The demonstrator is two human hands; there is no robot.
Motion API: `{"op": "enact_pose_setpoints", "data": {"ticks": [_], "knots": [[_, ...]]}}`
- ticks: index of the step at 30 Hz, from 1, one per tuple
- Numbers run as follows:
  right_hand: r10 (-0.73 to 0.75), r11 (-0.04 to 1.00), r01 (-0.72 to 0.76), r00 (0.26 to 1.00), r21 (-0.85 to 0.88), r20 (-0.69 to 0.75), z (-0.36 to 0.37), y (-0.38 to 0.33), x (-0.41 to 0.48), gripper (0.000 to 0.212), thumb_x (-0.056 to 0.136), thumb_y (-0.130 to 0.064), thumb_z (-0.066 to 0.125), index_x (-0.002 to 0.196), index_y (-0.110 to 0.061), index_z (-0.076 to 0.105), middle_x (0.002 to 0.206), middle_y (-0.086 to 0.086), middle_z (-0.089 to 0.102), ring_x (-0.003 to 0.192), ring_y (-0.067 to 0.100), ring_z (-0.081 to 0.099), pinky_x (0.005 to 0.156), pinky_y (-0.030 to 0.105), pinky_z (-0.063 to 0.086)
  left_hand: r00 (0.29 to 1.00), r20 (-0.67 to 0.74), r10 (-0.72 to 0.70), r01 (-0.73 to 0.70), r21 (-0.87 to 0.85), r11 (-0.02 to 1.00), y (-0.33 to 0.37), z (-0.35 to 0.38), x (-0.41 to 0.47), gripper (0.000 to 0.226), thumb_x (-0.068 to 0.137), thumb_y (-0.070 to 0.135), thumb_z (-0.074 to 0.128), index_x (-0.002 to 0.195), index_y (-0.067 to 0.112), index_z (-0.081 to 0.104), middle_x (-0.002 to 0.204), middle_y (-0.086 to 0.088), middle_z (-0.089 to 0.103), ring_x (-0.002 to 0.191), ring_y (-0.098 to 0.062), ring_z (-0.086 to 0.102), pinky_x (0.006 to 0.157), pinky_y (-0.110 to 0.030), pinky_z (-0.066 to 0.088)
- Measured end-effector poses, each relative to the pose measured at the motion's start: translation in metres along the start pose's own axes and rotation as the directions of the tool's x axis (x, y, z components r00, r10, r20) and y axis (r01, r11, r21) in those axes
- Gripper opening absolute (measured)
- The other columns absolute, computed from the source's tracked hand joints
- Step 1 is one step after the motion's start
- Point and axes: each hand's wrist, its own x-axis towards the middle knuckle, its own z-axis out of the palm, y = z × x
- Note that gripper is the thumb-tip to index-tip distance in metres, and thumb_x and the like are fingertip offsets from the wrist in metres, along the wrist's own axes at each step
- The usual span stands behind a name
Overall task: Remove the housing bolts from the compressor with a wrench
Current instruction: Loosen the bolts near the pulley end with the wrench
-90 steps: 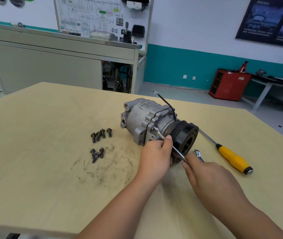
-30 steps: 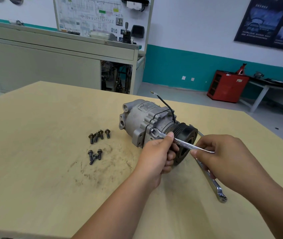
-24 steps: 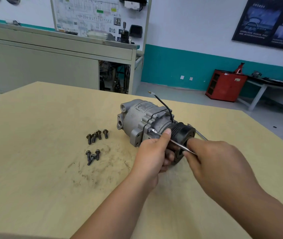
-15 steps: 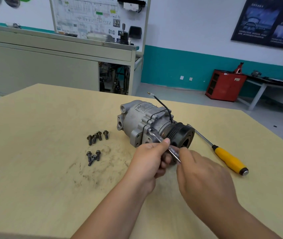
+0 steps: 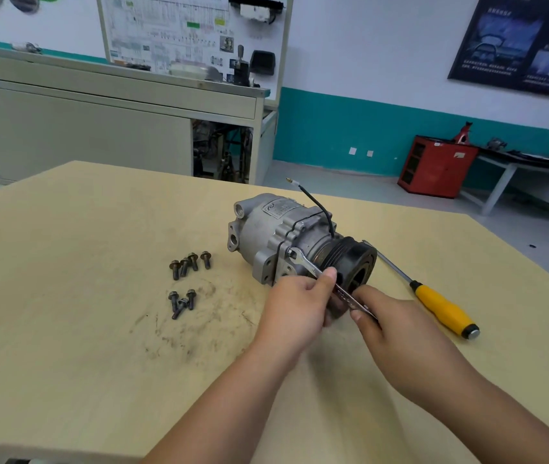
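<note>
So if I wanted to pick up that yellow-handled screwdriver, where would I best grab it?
Grip the screwdriver by its thick yellow handle, coming down from above on the right. It lies flat on the table with the handle free and nearest you, while the thin metal shaft runs back toward the compressor.

Seven loose flanged bolts (image 5: 206,259) lie on the one pale wooden table (image 5: 65,262), four in the farther cluster (image 5: 184,266) and three in the nearer cluster (image 5: 181,306). There is one silver compressor (image 5: 266,229) carrying one black pulley (image 5: 357,259) and one black wire (image 5: 315,200), along with one wrench (image 5: 303,262) and one yellow-handled screwdriver (image 5: 440,306). Two hands are in view, one left hand (image 5: 296,309) and one right hand (image 5: 397,333), and the background holds one red cabinet (image 5: 437,165), one dark poster (image 5: 517,41) and one wiring-diagram board (image 5: 192,28).
</note>
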Motion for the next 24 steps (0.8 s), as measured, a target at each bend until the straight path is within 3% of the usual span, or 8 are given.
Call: {"op": "enact_pose_setpoints", "data": {"ticks": [1, 3, 9, 15, 17, 19, 22, 24], "knots": [[-0.006, 0.998, 0.006, 1.0, -0.06, 0.005, 0.0, 0.002, 0.001, 0.009, 0.099, -0.031, 0.037, 0.095, -0.026, 0.044, 0.069, -0.006, 0.048, 0.06, 0.009, 0.046, 0.048, 0.024, 0.027, 0.998, -0.022, 0.06, -0.057, 0.117, 0.991, 0.0, 0.0, 0.001, 0.053, 0.096, 0.042, 0.046, 0.05, 0.018, 0.057, 0.035, 0.006, 0.047, 0.032, -0.002, 0.039, 0.045, -0.021, 0.032], [-0.012, 0.988, 0.013, 1.0, -0.155, 0.008, -0.002, 0.003, 0.004, 0.01, 0.1, -0.033, 0.032, 0.094, -0.027, 0.037, 0.069, -0.003, 0.046, 0.064, 0.016, 0.049, 0.048, 0.027, 0.029, 0.995, -0.029, 0.099, -0.093, 0.166, 0.982, 0.001, 0.001, 0.001, 0.054, 0.096, 0.043, 0.046, 0.049, 0.018, 0.056, 0.035, 0.006, 0.048, 0.033, -0.002, 0.04, 0.048, -0.023, 0.032], [-0.024, 0.938, 0.03, 0.999, -0.347, 0.021, -0.001, 0.007, 0.005, 0.019, 0.099, -0.024, 0.034, 0.086, -0.028, 0.021, 0.067, -0.004, 0.043, 0.067, 0.021, 0.049, 0.047, 0.029, 0.026, 1.0, -0.017, 0.014, -0.015, -0.057, 0.998, 0.006, 0.003, 0.005, 0.049, 0.094, 0.041, 0.051, 0.053, 0.015, 0.056, 0.036, 0.007, 0.044, 0.03, -0.005, 0.035, 0.035, -0.014, 0.027], [-0.068, 0.866, 0.058, 0.998, -0.496, -0.002, 0.0, 0.007, 0.002, 0.031, 0.093, -0.013, 0.038, 0.086, -0.028, 0.012, 0.068, -0.003, 0.033, 0.064, 0.02, 0.04, 0.045, 0.026, 0.019, 0.996, 0.048, -0.081, 0.089, -0.215, 0.972, 0.01, 0.005, 0.003, 0.044, 0.098, 0.033, 0.047, 0.06, 0.012, 0.055, 0.038, 0.007, 0.043, 0.031, -0.006, 0.031, 0.036, -0.011, 0.023], [-0.084, 0.84, 0.062, 0.996, -0.54, -0.017, -0.006, 0.005, 0.002, 0.031, 0.085, -0.007, 0.039, 0.091, -0.027, 0.015, 0.067, -0.003, 0.028, 0.064, 0.022, 0.036, 0.045, 0.027, 0.016, 0.993, 0.067, -0.103, 0.116, -0.249, 0.961, 0.012, 0.006, 0.003, 0.043, 0.098, 0.032, 0.046, 0.061, 0.012, 0.055, 0.039, 0.007, 0.042, 0.032, -0.006, 0.031, 0.036, -0.011, 0.023], [-0.135, 0.799, 0.09, 0.99, -0.595, -0.031, -0.015, 0.002, 0.006, 0.036, 0.074, -0.002, 0.051, 0.099, -0.023, 0.034, 0.066, -0.002, 0.026, 0.063, 0.023, 0.032, 0.044, 0.028, 0.01, 0.988, 0.094, -0.122, 0.146, -0.316, 0.937, 0.014, 0.007, 0.004, 0.043, 0.099, 0.03, 0.044, 0.063, 0.012, 0.056, 0.04, 0.007, 0.041, 0.033, -0.006, 0.029, 0.035, -0.011, 0.021], [-0.235, 0.806, 0.167, 0.971, -0.567, -0.048, -0.031, -0.004, 0.014, 0.046, 0.038, 0.01, 0.076, 0.072, -0.01, 0.053, 0.057, -0.001, 0.023, 0.05, 0.022, 0.023, 0.047, 0.02, 0.0, 0.982, 0.13, -0.14, 0.183, -0.426, 0.886, 0.018, 0.008, 0.008, 0.041, 0.1, 0.027, 0.044, 0.064, 0.01, 0.056, 0.039, 0.006, 0.039, 0.033, -0.004, 0.027, 0.034, -0.011, 0.018], [-0.223, 0.821, 0.184, 0.975, -0.54, -0.008, -0.038, -0.01, 0.015, 0.044, 0.05, -0.001, 0.084, 0.067, -0.015, 0.045, 0.056, -0.004, 0.021, 0.045, 0.026, 0.03, 0.044, 0.02, 0.007, 0.98, 0.146, -0.135, 0.189, -0.465, 0.865, 0.018, 0.009, 0.008, 0.041, 0.1, 0.026, 0.044, 0.065, 0.01, 0.056, 0.039, 0.006, 0.038, 0.032, -0.004, 0.026, 0.033, -0.011, 0.018]]}}
